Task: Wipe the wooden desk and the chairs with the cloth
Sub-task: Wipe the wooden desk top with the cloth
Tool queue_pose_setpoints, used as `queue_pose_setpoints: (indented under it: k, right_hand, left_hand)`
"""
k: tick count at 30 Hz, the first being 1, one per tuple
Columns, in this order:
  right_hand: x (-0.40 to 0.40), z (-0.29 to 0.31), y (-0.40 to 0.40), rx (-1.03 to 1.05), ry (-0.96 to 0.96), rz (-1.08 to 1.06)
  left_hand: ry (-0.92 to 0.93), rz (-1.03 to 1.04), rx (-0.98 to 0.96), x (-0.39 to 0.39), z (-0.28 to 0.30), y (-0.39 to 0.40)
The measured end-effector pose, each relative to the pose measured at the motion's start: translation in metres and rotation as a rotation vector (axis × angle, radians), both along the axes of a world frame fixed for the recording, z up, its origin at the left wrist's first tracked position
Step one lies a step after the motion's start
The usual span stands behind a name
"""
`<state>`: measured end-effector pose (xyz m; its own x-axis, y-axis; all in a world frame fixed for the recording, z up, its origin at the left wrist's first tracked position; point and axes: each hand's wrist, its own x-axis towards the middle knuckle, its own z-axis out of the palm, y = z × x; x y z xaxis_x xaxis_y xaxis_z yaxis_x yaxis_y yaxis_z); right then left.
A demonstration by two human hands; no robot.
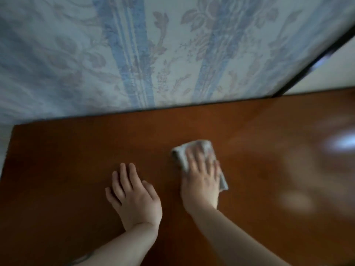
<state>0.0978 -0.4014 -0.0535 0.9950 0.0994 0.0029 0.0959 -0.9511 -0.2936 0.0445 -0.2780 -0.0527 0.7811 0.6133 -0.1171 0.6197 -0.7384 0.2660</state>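
The wooden desk (67, 154) fills the lower half of the head view, reddish brown and glossy. A folded pale grey cloth (182, 150) lies on it near the middle. My right hand (201, 179) presses flat on the cloth with straight, spread fingers; the hand is blurred. My left hand (132, 194) rests flat on the bare wood to the left of the cloth, fingers straight, holding nothing. No chairs are in view.
A mattress or fabric panel with a blue and pink floral pattern (153, 54) stands upright along the desk's far edge. A dark frame edge (311, 68) runs diagonally at the upper right. Light reflects off the desk's right side (342, 143).
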Motion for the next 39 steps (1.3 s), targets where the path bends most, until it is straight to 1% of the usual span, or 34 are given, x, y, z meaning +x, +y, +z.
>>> queue_pose_setpoints:
  k: [2,3,4,5,7,8,9,10,11,12,14,15,16,17,18,19,21,22,23,24,25,27,28,29,30,31,33,34,35,36,38,39]
  right_hand:
    - [-0.010,0.010,0.005,-0.030,0.093,0.427]
    - [-0.004,0.015,-0.005,-0.016,0.146,0.530]
    - [0.002,0.016,-0.021,0.002,0.179,0.514]
    - [0.002,0.013,-0.040,0.010,0.167,0.349]
    - [-0.018,0.006,-0.085,0.030,0.079,-0.252]
    - [-0.039,0.004,-0.099,0.013,0.074,-0.515]
    - [-0.059,0.003,-0.102,-0.013,0.061,-0.660]
    - [-0.079,0.004,-0.098,-0.040,0.045,-0.686]
    - [-0.094,0.004,-0.088,-0.031,0.029,-0.609]
    - [-0.105,0.006,-0.078,-0.013,0.022,-0.445]
    - [-0.112,0.013,-0.063,0.012,0.092,0.040]
    - [-0.105,0.020,-0.071,0.033,0.142,0.238]
    - [-0.096,0.023,-0.089,0.074,0.179,0.318]
    - [-0.091,0.017,-0.113,0.097,0.181,0.276]
    - [-0.089,0.010,-0.136,0.119,0.134,0.130]
    - [-0.091,0.003,-0.161,0.153,0.063,-0.102]
    - [-0.105,-0.002,-0.212,0.184,-0.079,-0.658]
    - [-0.114,0.001,-0.228,0.199,-0.092,-0.869]
    - [-0.119,0.005,-0.232,0.226,-0.101,-1.000]
    - [-0.120,0.008,-0.227,0.248,-0.104,-1.003]
    - [-0.118,0.010,-0.219,0.264,-0.127,-0.860]
    - [-0.115,0.005,-0.196,0.220,-0.106,-0.390]
    - [-0.115,0.003,-0.195,0.164,-0.083,-0.252]
    - [-0.111,0.000,-0.208,0.134,-0.081,-0.220]
    - [-0.106,-0.002,-0.229,0.126,-0.093,-0.282]
    - [-0.103,-0.004,-0.253,0.138,-0.118,-0.413]
    - [-0.102,-0.002,-0.302,0.168,-0.155,-0.818]
    - [-0.103,0.000,-0.318,0.154,-0.155,-0.951]
    - [-0.102,0.002,-0.322,0.140,-0.158,-0.985]
    - [-0.099,0.002,-0.317,0.158,-0.153,-0.907]
    - [-0.098,0.002,-0.294,0.189,-0.101,-0.517]
    - [-0.100,0.002,-0.287,0.171,-0.055,-0.342]
  left_hand:
    - [-0.008,0.004,-0.016,0.000,0.001,0.000]
    - [-0.005,0.006,-0.027,0.000,0.003,0.000]
    - [-0.005,0.015,-0.037,0.000,0.005,0.000]
    - [-0.008,0.018,-0.045,0.000,0.007,0.000]
    - [-0.023,0.006,-0.070,0.000,0.010,-0.002]
    - [-0.035,-0.016,-0.084,-0.001,0.012,-0.002]
    - [-0.048,-0.042,-0.092,-0.002,0.013,0.000]
    - [-0.059,-0.083,-0.103,-0.003,0.015,0.000]
    - [-0.074,-0.144,-0.116,-0.005,0.015,0.000]
    - [-0.101,-0.250,-0.135,-0.006,0.016,-0.002]
    - [-0.174,-0.513,-0.188,-0.008,0.016,-0.014]
    - [-0.198,-0.621,-0.215,-0.007,0.016,-0.027]
    - [-0.206,-0.690,-0.239,-0.004,0.016,-0.042]
    - [-0.204,-0.727,-0.261,-0.001,0.018,-0.060]
    - [-0.185,-0.747,-0.291,0.003,0.020,-0.078]
    - [-0.164,-0.764,-0.319,0.006,0.022,-0.095]
    - [-0.131,-0.815,-0.362,0.007,0.020,-0.128]
    - [-0.126,-0.844,-0.377,0.008,0.018,-0.145]
    - [-0.125,-0.877,-0.393,0.009,0.015,-0.162]
    - [-0.126,-0.906,-0.405,0.011,0.013,-0.177]
    - [-0.133,-0.924,-0.418,0.014,0.012,-0.196]
    - [-0.162,-0.910,-0.429,0.024,0.009,-0.228]
    - [-0.171,-0.890,-0.414,0.029,0.009,-0.240]
    - [-0.178,-0.874,-0.384,0.035,0.008,-0.251]
    - [-0.176,-0.867,-0.353,0.038,0.008,-0.259]
    - [-0.163,-0.871,-0.327,0.041,0.009,-0.265]
    - [-0.134,-0.890,-0.296,0.042,0.010,-0.282]
    - [-0.126,-0.897,-0.288,0.043,0.011,-0.295]
    - [-0.123,-0.907,-0.284,0.046,0.012,-0.308]
    - [-0.123,-0.920,-0.278,0.049,0.012,-0.320]
    - [-0.142,-0.929,-0.268,0.057,0.008,-0.339]
    - [-0.164,-0.920,-0.255,0.059,0.005,-0.343]
